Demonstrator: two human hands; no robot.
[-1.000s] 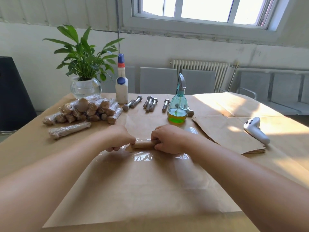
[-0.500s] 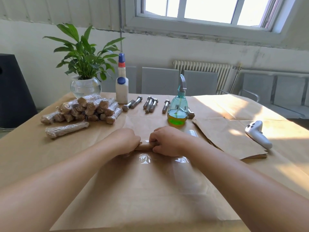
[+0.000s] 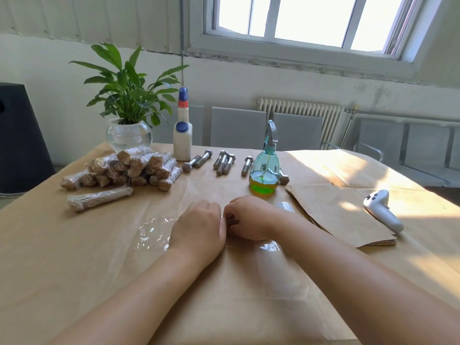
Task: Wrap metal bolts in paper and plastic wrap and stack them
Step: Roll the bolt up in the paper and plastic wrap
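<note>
Bench (image 3: 49,245) is covered in brown kraft paper. A clear plastic wrap sheet (image 3: 154,235) lies on it at centre, toward the near edge.

Step in hand, my read: rolling a paper-wrapped bolt into the plastic wrap. Left hand (image 3: 199,230) and right hand (image 3: 249,220) are side by side mid-bench, knuckles almost touching, fingers curled down over a small bundle (image 3: 232,222). Only a dark sliver of it shows between them, so I can't confirm what each finger pinches, or whether it's the bolt or just film.

Next move probably: keep the film taut, finish the roll, tuck the ends, then carry it to the stack. Loose wrinkled film left of the left hand needs watching, as it could fold on itself.

Around:
- wrapped stack (image 3: 124,169), back-left, with one wrapped bolt (image 3: 99,199) lying apart in front of it
- paper sheets (image 3: 341,212), right side
- plant in a glass bowl (image 3: 129,120), back-left corner
- green spray bottle (image 3: 265,168), just behind the hands and closest obstacle if they move forward
- white glue bottle (image 3: 183,135), back edge
- white controller (image 3: 382,210), right, on the paper sheets' edge
- bare bolts (image 3: 224,160), in a row along the back

Path left to the stack looks open.
</note>
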